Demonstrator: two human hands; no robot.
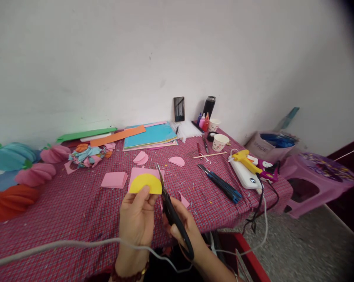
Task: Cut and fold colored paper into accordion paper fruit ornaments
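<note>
My left hand [137, 219] pinches a yellow half-circle of paper [146, 184] backed by a pink sheet [138, 173], held up over the table. My right hand [184, 227] grips black scissors [169, 205]; their blades point up along the right edge of the yellow piece. Both hands hover above the red checked tablecloth [77, 207].
Pink paper squares [114, 179] and pink half-circles [140, 158] lie ahead. Coloured paper sheets [150, 136] sit at the back. Paper pumpkins [35, 173] line the left. At right are a yellow glue gun [245, 158], more scissors [220, 184], paper cups [220, 141] and a pink stool [318, 180].
</note>
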